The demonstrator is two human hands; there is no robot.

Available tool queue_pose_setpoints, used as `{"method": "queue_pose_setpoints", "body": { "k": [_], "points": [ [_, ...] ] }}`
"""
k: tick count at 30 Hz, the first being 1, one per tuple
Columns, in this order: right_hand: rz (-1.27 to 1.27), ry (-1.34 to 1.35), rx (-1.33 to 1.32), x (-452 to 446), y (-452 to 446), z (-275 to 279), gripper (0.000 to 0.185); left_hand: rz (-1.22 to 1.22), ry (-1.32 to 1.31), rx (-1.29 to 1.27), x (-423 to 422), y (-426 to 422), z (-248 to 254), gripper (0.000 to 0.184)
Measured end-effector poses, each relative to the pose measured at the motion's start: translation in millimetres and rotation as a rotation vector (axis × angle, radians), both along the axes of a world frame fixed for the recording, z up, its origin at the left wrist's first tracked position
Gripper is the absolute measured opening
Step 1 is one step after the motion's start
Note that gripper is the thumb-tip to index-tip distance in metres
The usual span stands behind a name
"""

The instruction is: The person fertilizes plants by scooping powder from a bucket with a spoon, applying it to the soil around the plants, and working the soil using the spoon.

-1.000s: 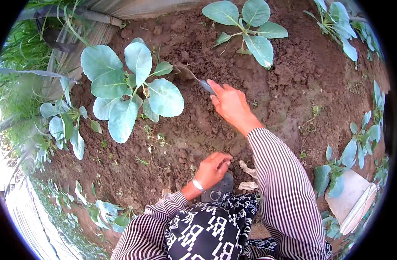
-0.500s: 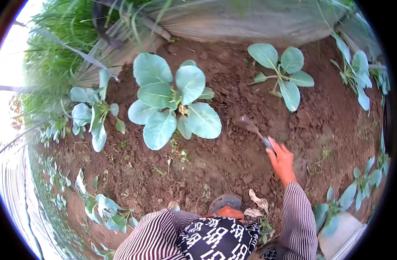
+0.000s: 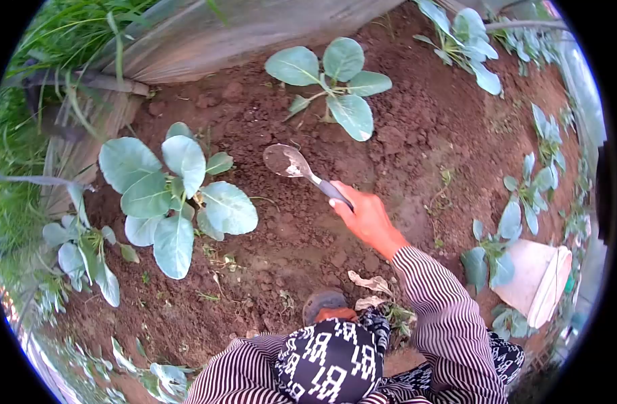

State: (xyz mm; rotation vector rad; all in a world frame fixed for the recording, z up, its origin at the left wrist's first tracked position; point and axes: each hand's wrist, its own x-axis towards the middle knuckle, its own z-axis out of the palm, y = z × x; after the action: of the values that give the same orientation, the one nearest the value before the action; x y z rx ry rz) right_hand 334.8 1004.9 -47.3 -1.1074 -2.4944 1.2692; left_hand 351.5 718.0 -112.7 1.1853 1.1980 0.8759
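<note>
My right hand (image 3: 369, 214) is closed around the dark handle of a large metal spoon (image 3: 286, 161). Soil clings to the spoon's oval bowl, which is just over the loose brown soil (image 3: 308, 222). Beyond the bowl, up and to the right, grows a young broad-leaved plant (image 3: 349, 114), like a cabbage. A bigger plant (image 3: 174, 195) of the same sort spreads its blue-green leaves to the left. My left hand does not show; only a striped sleeve (image 3: 231, 370) appears at the lower left.
A whitish bucket (image 3: 531, 279) lies tilted among plants at the right. Plastic sheeting (image 3: 248, 34) borders the bed at the back, with tall grass (image 3: 46, 40) at the left. Dry leaves (image 3: 370, 286) lie near my shoe (image 3: 322, 303).
My view has turned rightward, so the plants sit further left and the bucket shows more fully. The spoon's bowl, blurred before, now faces me clearly in my right hand.
</note>
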Motion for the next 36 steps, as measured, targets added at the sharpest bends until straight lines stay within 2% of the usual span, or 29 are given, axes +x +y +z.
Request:
{"method": "queue_pose_setpoints", "body": {
  "k": [2,5,6,8,9,10,11,12,13,15,16,17,19,21,23,24,26,28,30,34,36],
  "points": [
    [0.018,0.065,0.105,29.9,-12.5,12.5,0.042,-0.013,-0.021,0.01,-10.2,-2.2,-1.6,0.022],
    [0.014,-0.209,0.179,88.1,-8.8,50.0,0.038,-0.022,-0.001,-0.013,-23.0,-5.3,2.8,0.021],
    [-0.008,-0.189,0.263,118.8,-5.2,51.6,0.035,-0.021,0.014,-0.026,-27.7,-6.9,4.5,0.02],
    [-0.195,-0.169,0.183,162.4,8.5,101.2,0.035,-0.012,0.047,-0.06,-34.5,-12.6,8.6,0.019],
    [-0.343,-0.252,0.147,182.7,13.5,131.2,0.034,-0.002,0.068,-0.074,-36.6,-14.3,9.7,0.019],
    [-0.407,-0.22,0.274,219.1,21.7,139.5,0.033,0.005,0.089,-0.091,-39.0,-16.7,11.4,0.019],
    [-0.631,-0.208,0.149,254.9,27.3,159.5,0.035,0.015,0.11,-0.113,-40.9,-18.3,13.0,0.018],
    [-0.583,-0.184,0.378,304.0,39.4,168.8,0.038,0.027,0.131,-0.137,-43.0,-20.3,15.6,0.018],
    [-0.927,-0.231,0.059,320.4,38.1,210.2,0.039,0.038,0.154,-0.158,-44.1,-22.2,17.8,0.017],
    [-1.074,-0.087,-0.007,429.5,51.5,241.8,0.033,0.087,0.198,-0.229,-43.9,-25.7,21.3,0.016],
    [-0.732,-0.253,0.628,454.7,54.4,244.6,0.029,0.105,0.218,-0.267,-43.5,-24.8,20.8,0.016],
    [-0.809,-0.296,0.676,483.2,43.9,267.7,0.028,0.113,0.232,-0.317,-40.1,-21.6,18.2,0.015],
    [-1.211,-0.205,0.443,518.4,32.0,298.0,0.026,0.16,0.255,-0.415,-38.3,-6.5,5.3,0.015],
    [-1.388,-0.245,0.306,574.9,23.2,315.2,0.029,0.219,0.281,-0.485,-32.7,13.8,2.7,0.014],
    [-1.307,-0.462,0.332,651.6,27.9,307.0,0.025,0.244,0.319,-0.523,-24.4,30.7,-2.6,0.013],
    [-1.246,-0.68,0.288,666.9,26.4,313.7,0.03,0.244,0.328,-0.529,-19.7,37.8,-2.7,0.013],
    [-1.065,-0.822,0.231,693.3,46.9,280.3,0.03,0.256,0.348,-0.551,-22.2,36.9,0.9,0.012],
    [-0.875,-0.801,0.19,698.6,76.0,213.1,0.029,0.26,0.361,-0.591,-21.0,35.0,11.4,0.011],
    [-0.794,-0.775,0.149,717.8,82.7,154.9,0.029,0.302,0.355,-0.618,-26.5,30.3,15.7,0.011],
    [-0.764,-0.799,0.076,740.5,84.4,101.6,0.028,0.418,0.36,-0.618,-71.1,30.7,30.7,0.01],
    [-0.77,-0.813,0.028,758.7,81.0,80.0,0.028,0.439,0.503,-0.647,-78.9,52.1,81.7,0.011]
  ]
}}
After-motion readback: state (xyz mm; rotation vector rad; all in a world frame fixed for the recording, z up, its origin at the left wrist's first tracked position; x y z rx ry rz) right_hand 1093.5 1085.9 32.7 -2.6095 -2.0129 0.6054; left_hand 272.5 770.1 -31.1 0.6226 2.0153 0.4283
